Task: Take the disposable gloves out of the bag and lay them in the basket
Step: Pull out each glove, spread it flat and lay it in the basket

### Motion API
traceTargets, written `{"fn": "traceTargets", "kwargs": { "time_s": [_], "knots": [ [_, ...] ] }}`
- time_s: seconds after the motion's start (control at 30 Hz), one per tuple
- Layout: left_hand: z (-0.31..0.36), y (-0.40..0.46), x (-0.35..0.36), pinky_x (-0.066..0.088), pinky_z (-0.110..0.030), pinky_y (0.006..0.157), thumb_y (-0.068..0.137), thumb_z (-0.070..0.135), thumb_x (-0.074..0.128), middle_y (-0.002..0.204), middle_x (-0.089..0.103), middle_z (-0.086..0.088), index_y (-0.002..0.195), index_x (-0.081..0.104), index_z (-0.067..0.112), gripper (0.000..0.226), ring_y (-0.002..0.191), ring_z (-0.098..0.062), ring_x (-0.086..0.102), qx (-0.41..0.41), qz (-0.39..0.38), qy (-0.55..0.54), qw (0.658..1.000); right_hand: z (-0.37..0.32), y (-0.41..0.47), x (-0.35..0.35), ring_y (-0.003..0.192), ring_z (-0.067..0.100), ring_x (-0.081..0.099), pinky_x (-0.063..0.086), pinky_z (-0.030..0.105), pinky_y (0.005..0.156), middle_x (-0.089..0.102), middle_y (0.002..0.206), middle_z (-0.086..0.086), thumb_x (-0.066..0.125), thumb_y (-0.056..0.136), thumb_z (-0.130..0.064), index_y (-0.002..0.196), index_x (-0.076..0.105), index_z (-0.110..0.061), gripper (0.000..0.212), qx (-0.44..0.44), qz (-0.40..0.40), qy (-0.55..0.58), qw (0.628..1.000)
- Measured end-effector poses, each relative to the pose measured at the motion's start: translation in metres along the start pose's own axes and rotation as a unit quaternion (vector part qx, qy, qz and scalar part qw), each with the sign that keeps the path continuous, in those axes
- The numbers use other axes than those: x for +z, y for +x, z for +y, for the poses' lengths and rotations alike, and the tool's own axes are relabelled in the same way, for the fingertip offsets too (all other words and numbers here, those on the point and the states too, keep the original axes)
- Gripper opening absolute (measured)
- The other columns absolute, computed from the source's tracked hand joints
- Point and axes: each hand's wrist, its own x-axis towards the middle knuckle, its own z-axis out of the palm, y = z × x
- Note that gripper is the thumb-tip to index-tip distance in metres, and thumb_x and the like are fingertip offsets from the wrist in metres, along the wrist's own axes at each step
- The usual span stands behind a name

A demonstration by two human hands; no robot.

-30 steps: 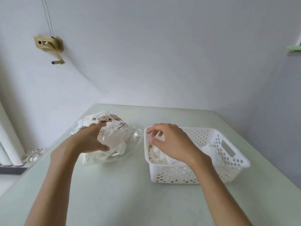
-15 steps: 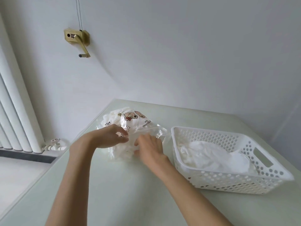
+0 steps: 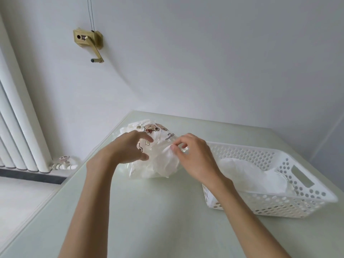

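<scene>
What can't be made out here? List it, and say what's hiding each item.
All in the head view:
- Gloves left in the bag: count unreadable through crumpled clear plastic and both hands.
- Right hand fingertips: pinch a white glove at the bag's mouth; how far out it is, unclear.
- Left hand: palm side hidden.
- Basket: near left corner behind the right forearm; its gloves merge into one pile.
- Bag print: too small.

The bag (image 3: 147, 151) is set on the bench (image 3: 149, 211) to the left of the basket (image 3: 297, 198), in which gloves (image 3: 247, 174) are laid, while a crank (image 3: 89, 41) is mounted on the wall behind.
</scene>
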Motion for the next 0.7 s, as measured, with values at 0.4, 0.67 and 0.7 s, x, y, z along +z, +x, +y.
{"fn": "traceTargets", "kwargs": {
  "time_s": [0.4, 0.67, 0.7],
  "knots": [
    [0.032, 0.006, 0.015, 0.05, -0.031, 0.061, 0.091, 0.028, 0.062, 0.07, 0.065, 0.006, 0.071, 0.063, 0.015, 0.025, 0.065, -0.006, 0.061, 0.134, 0.093, -0.192, 0.968, 0.0, 0.005, -0.025, 0.078, 0.0, 0.064, 0.047, 0.014, 0.068, 0.072, 0.092, -0.006, 0.068, 0.082, -0.047, 0.105, 0.065, -0.024, 0.033, 0.139, 0.013, 0.342, 0.929],
    [0.048, -0.003, 0.009, 0.048, -0.014, 0.055, 0.093, 0.028, 0.06, 0.082, 0.072, -0.001, 0.099, 0.072, 0.015, 0.018, 0.071, -0.013, 0.066, 0.061, 0.019, -0.385, 0.921, 0.012, -0.001, -0.055, 0.084, 0.006, 0.068, 0.053, 0.016, 0.078, 0.074, 0.093, -0.003, 0.07, 0.083, -0.008, 0.094, 0.072, -0.018, 0.015, 0.136, -0.061, 0.295, 0.944],
    [0.049, -0.002, 0.01, 0.052, -0.016, 0.059, 0.094, 0.024, 0.059, 0.082, 0.071, -0.001, 0.1, 0.071, 0.014, 0.018, 0.071, -0.013, 0.065, 0.058, 0.011, -0.394, 0.917, 0.015, 0.0, -0.06, 0.079, 0.004, 0.066, 0.051, 0.015, 0.078, 0.074, 0.087, -0.004, 0.066, 0.085, -0.008, 0.087, 0.073, -0.019, 0.014, 0.143, -0.052, 0.292, 0.944]
  ]
}}
